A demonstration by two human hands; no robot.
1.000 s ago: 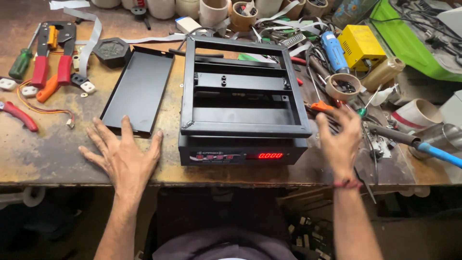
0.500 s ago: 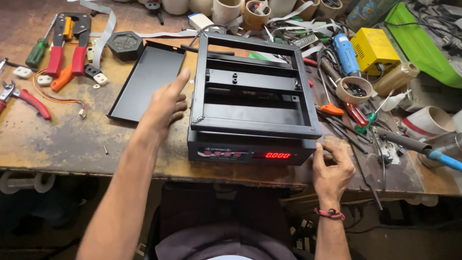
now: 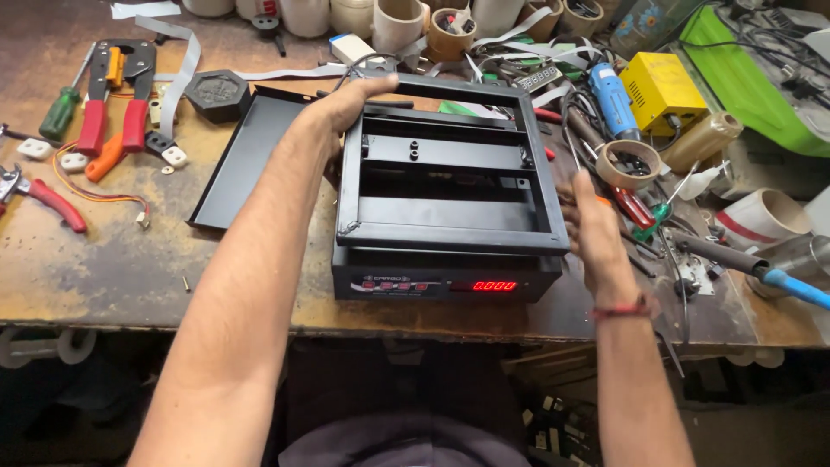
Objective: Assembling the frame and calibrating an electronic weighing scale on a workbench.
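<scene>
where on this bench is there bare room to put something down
The bare wood at the front left, bordered by the black tray, the red-handled pliers and the bench edge. Right of the black scale frame and along the back it is crowded with tools, tape rolls and cups.

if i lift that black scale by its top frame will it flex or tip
The black scale looks like rigid metal, so it probably won't flex. It's likely heavy. The left hand and right hand hold opposite sides, which suggests two-handed lifting stops tipping.

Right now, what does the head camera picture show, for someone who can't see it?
Two bare hands grip a black metal scale frame on a cluttered workbench: left hand at its far corner, right hand on its right side. Its red display glows.
</scene>
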